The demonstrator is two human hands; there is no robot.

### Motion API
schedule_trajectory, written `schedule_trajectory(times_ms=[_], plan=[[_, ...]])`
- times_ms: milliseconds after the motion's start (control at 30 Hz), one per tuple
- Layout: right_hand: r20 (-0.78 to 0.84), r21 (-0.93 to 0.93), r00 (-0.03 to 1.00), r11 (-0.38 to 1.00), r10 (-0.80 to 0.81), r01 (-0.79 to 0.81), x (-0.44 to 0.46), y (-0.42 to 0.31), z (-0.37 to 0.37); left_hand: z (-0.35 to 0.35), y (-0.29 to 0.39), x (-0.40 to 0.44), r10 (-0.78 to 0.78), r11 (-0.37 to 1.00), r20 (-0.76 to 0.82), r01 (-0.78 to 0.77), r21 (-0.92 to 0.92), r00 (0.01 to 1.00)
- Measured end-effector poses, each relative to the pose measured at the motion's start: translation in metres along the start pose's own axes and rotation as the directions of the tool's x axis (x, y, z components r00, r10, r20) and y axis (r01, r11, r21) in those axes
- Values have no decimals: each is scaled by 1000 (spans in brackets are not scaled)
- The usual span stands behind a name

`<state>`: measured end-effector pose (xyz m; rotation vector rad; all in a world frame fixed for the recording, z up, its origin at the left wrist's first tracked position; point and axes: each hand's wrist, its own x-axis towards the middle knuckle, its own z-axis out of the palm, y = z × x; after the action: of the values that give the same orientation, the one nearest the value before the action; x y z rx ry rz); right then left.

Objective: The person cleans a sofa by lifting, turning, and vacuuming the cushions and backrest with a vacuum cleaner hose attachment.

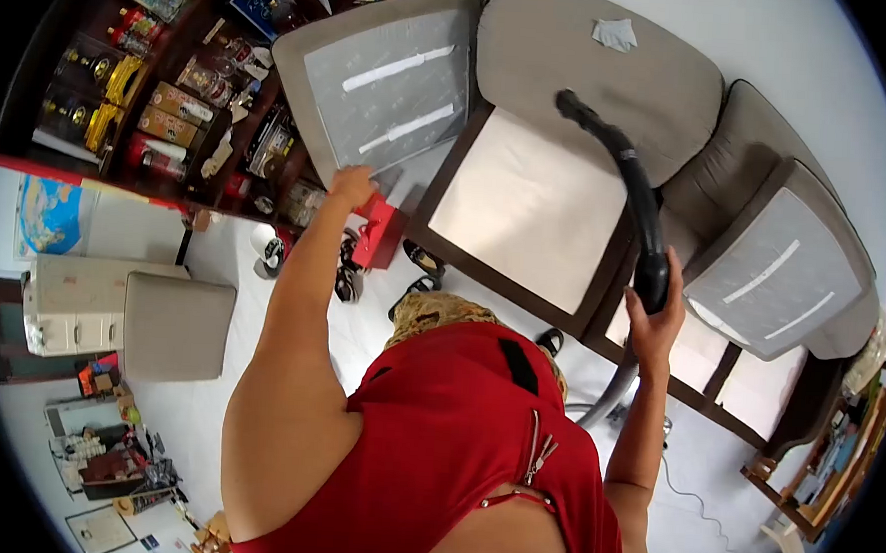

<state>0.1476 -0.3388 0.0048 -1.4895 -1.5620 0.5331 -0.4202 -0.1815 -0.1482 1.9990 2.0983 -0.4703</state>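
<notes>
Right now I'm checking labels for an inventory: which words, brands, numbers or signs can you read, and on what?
No text is readable.
World map: lettering too small.
Brown boxes: printing too blurred.
Blue box: markings too small.
Black hose: no lettering visible.

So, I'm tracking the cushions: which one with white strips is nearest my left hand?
The cushion left of the pale sofa base, its lower corner at your left hand; the other cushion with strips is far right, beyond your right hand.
</notes>
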Motion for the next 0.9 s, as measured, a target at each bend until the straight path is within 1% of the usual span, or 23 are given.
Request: schedule_trajectory(times_ms=[33, 67, 100, 133, 167, 200, 267, 300, 400, 433, 500, 533, 567, 633, 667, 733, 767, 800, 900], plan=[[87, 40, 995, 998, 49, -53, 10, -35, 39, -23, -45, 44, -67, 998, -81, 67, -3, 994], [80, 9, 997, 1000, -21, 20, 16, -48, 70, -41, -84, 75, -143, 990, -149, 142, -15, 979], [74, -20, 993, 996, -89, 90, 21, -59, 97, -58, -118, 102, -185, 982, -209, 190, 5, 960], [86, -53, 994, 996, -61, 65, 25, -71, 122, -75, -145, 122, -228, 970, -264, 241, 19, 937], [43, -98, 971, 966, -237, 240, 33, -85, 149, -92, -172, 142, -256, 964, -256, 265, -3, 932], [46, -136, 965, 955, -258, 262, 40, -103, 175, -111, -197, 159, -286, 957, -245, 290, -24, 926], [41, -176, 961, 945, -272, 275, 48, -125, 220, -120, -256, 206, -284, 956, -333, 292, -26, 899], [39, -199, 963, 943, -265, 267, 49, -133, 238, -128, -274, 223, -278, 957, -377, 289, -28, 884], [18, -260, 971, 937, -239, 235, 45, -154, 276, -146, -309, 265, -284, 955, -396, 294, -35, 873], [22, -263, 979, 943, -203, 201, 40, -157, 285, -151, -319, 277, -244, 959, -405, 282, 35, 881], [14, -280, 993, 953, -115, 114, 25, -160, 296, -163, -324, 301, -197, 953, -365, 265, 146, 910], [19, -313, 995, 945, -95, 96, 18, -160, 300, -164, -328, 316, -164, 953, -356, 241, 183, 920], [12, -331, 996, 940, -89, 87, 12, -161, 302, -163, -339, 332, -136, 961, -352, 209, 180, 926], [-30, -362, 999, 932, -18, 6, -3, -158, 306, -157, -359, 366, -96, 987, -353, 135, 88, 931], [-43, -342, 997, 937, 65, -76, -12, -158, 307, -162, -358, 365, -109, 994, -329, 104, -33, 938], [-109, -287, 970, 927, 217, -240, -28, -159, 312, -159, -374, 399, -102, 995, -301, 98, -30, 948], [-141, -259, 944, 909, 299, -327, -35, -158, 313, -159, -374, 403, -92, 996, -315, 94, -10, 944], [-173, -269, 930, 893, 324, -361, -38, -160, 315, -163, -372, 401, -89, 995, -329, 97, 9, 940], [-208, -236, 872, 843, 443, -484, -58, -155, 314, -181, -356, 374, -84, 996, -262, 81, -22, 961]])
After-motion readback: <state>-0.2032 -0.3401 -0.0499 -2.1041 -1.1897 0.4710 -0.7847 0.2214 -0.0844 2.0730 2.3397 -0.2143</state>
